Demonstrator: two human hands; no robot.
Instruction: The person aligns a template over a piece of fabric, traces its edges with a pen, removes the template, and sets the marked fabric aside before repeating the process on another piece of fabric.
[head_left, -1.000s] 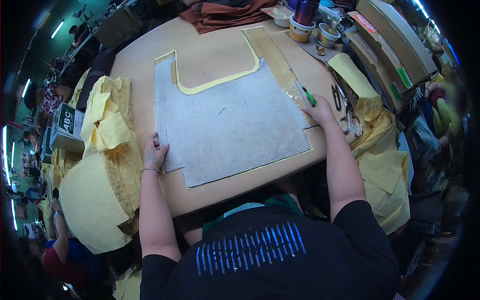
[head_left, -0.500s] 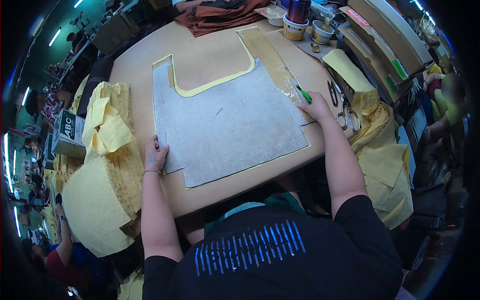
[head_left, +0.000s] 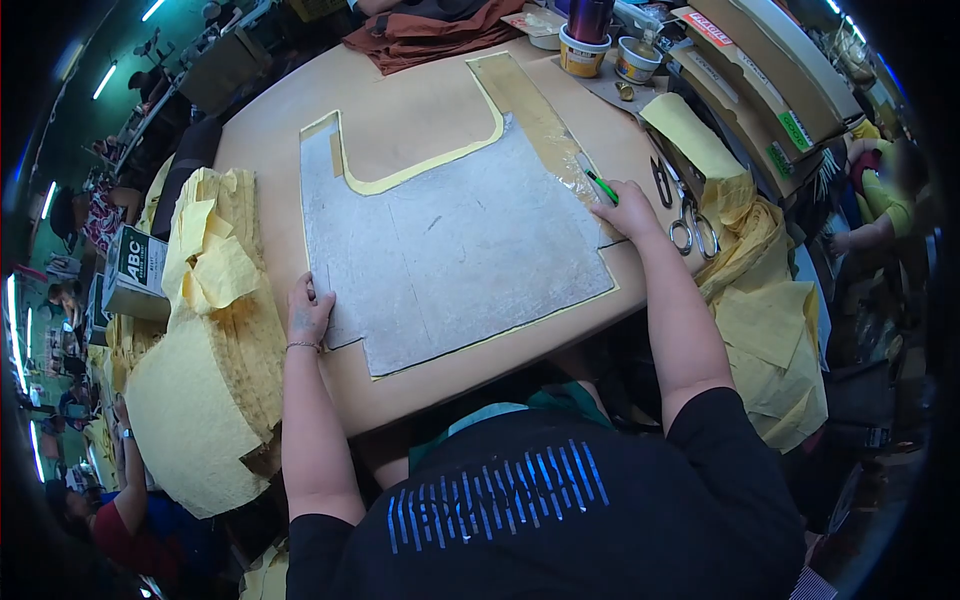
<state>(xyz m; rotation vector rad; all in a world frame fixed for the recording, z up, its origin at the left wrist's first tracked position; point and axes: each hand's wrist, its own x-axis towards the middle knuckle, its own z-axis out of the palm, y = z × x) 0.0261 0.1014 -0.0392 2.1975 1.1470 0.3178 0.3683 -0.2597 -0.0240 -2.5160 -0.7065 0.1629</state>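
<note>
A large grey U-shaped template [head_left: 470,250] with a brown, tape-covered right arm lies flat on the table. Yellow sheet material [head_left: 425,178] shows as a thin border along its edges. My left hand [head_left: 310,315] is at the template's lower left edge, thumb on top and fingers curled at the rim, partly hidden. At the right edge, my right hand [head_left: 630,212] closes around a slim green pen-like tool [head_left: 602,186]. The tool points up and left over the taped strip; whether its tip touches is unclear.
Scissors [head_left: 690,225] lie right of my right hand, near crumpled yellow sheets [head_left: 765,330]. Stacked yellow material [head_left: 215,350] hangs at the left. Tubs [head_left: 583,55], brown cloth [head_left: 430,35] and cardboard boxes [head_left: 770,70] stand at the back. Other people work on both sides.
The view has shifted slightly. Both hands keep nearly the same places on the template, and the green tool is still in my right hand. A person's arm at the far right has moved.
</note>
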